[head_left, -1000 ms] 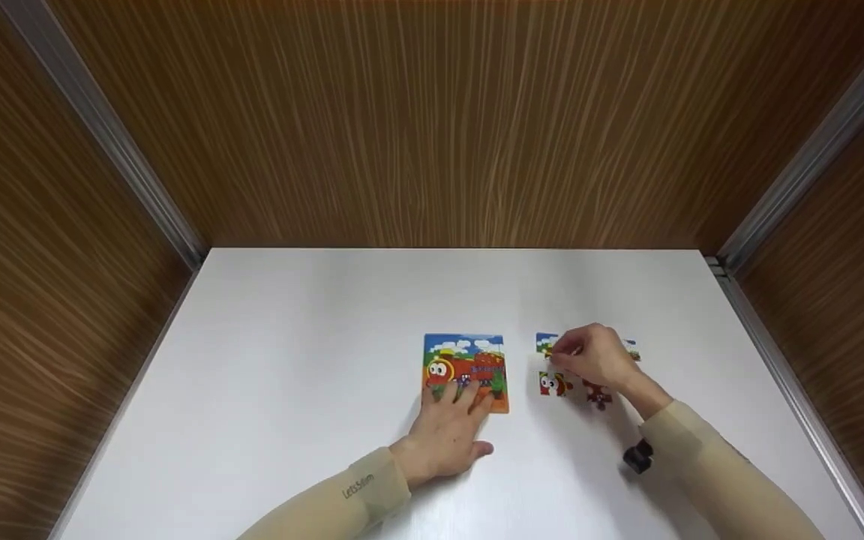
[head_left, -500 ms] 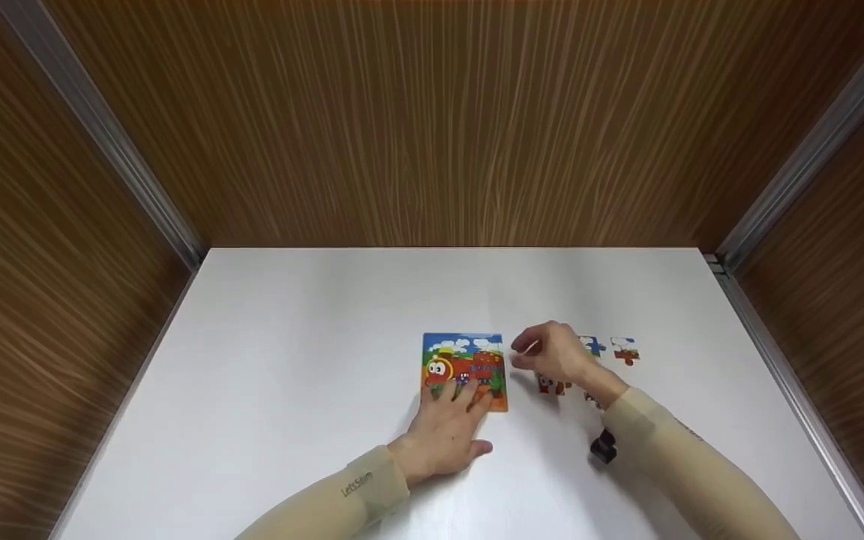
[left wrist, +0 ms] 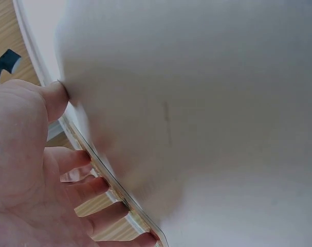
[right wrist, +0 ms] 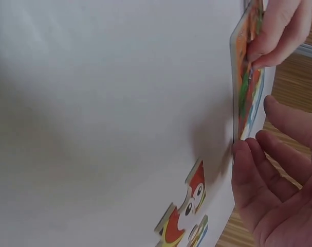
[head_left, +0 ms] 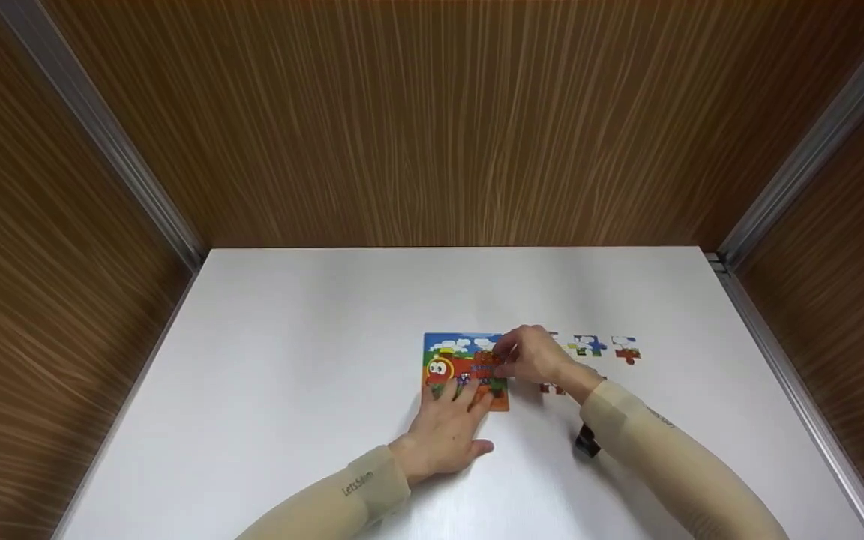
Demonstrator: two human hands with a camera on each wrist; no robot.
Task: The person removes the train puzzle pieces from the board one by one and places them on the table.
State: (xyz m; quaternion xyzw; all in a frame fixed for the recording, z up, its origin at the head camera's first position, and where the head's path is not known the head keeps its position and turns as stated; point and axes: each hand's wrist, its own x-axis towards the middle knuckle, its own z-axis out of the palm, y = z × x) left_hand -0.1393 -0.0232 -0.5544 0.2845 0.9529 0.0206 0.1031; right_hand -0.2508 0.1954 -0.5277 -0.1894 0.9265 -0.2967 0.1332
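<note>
Currently, the picture board [head_left: 466,361] lies on the tabletop [head_left: 312,375], left hand [head_left: 443,439] spread-fingered over its 6 o'clock side, right hand [head_left: 538,357] at its 3 o'clock edge, fingers bent, grip indeterminable.

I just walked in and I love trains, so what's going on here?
Someone has both hands at a picture board showing a red train with eyes. The left hand rests on it with its fingers spread. The right hand is at the board's right edge; I can't tell whether it holds anything. Loose puzzle pieces lie on the white table, to the right of the board.
</note>
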